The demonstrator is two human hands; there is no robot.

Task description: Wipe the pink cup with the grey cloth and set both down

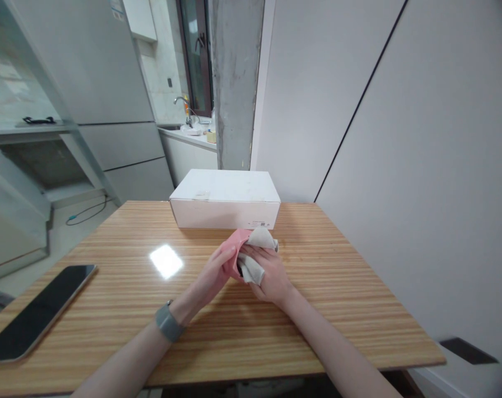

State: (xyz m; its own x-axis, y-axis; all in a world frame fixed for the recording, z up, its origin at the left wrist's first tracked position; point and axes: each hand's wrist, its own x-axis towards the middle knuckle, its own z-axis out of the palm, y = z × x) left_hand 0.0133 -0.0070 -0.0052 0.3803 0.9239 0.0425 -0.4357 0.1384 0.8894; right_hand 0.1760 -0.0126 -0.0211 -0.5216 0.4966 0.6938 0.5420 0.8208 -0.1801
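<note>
A pink, hollow container (236,243) with a dark inside is tilted above the middle of the wooden table (325,287). My left hand (217,265) grips it from the left, fingers wrapped round its side; its exact kind is unclear. In my right hand (271,273) is a pale grey cloth (262,239), pressed into and over the opening of the pink container. Part of the cloth hangs below my fingers, and the right fingertips are partly hidden in it. A grey band (169,323) circles my left wrist.
Behind my hands a closed white box (226,213) stands at the table's far edge. At the left lies a dark-screened phone (39,312). A white wall (400,182) runs along the right; a sink tap (183,102) shows in the background.
</note>
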